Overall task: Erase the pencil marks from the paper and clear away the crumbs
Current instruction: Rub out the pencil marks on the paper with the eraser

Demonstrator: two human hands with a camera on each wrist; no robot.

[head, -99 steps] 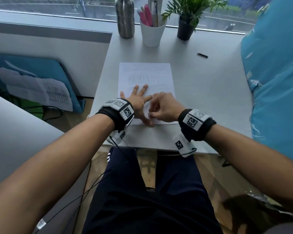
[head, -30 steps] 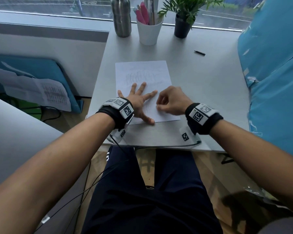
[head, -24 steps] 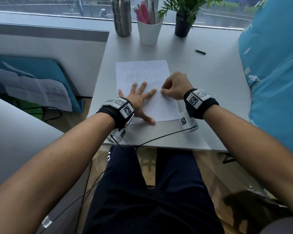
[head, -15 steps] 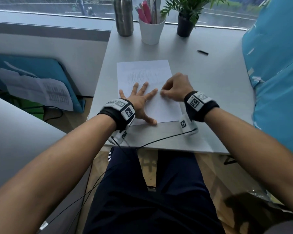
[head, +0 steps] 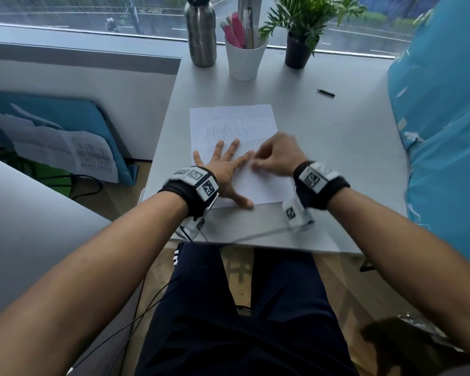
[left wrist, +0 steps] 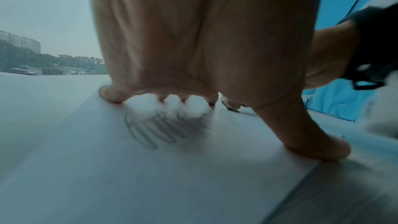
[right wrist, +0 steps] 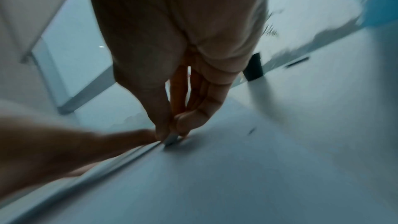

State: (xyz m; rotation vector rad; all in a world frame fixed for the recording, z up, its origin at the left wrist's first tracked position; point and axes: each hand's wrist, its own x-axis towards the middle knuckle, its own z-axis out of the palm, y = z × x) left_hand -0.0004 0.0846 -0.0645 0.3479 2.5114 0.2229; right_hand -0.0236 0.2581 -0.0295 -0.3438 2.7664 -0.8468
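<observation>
Paper point(head: 232, 123): a white sheet lying flat on the grey bench point(head: 337, 158), nearer the bench's left edge than its right, its near edge a little back from the bench's front edge.
Pencil marks point(head: 229, 129): a band of looping scribble across the far half of the sheet; the near half looks almost bare. In the left wrist view the scribble point(left wrist: 163, 129) lies just beyond the fingertips.
Left hand point(head: 223, 169): palm down on the sheet's near-left part, fingers spread and straight, thumb toward the sheet's near edge; it pins the paper.
Right hand point(head: 276, 156): grip pressed together, thumb and fingers pinching a small pale eraser point(right wrist: 171, 138) whose tip touches the paper just beside the left forefinger. The hand is blurred in the head view.
Crumbs: too small to tell; one dark fleck point(right wrist: 251, 130) lies on the sheet to the right of the eraser.
Step in hand: rubbing out, judged to be partway, since the far scribble remains.
Next move: probably carry the eraser toward the far scribble and rub in short strokes, the left hand keeping the sheet pinned so it neither slides nor creases; sweeping the crumbs comes after.
Far edge of bench: steel bottle point(head: 200, 31), white cup of pens point(head: 244, 61), potted plant point(head: 296, 50); a small dark pen-like object point(head: 326, 92) lies toward the right.
</observation>
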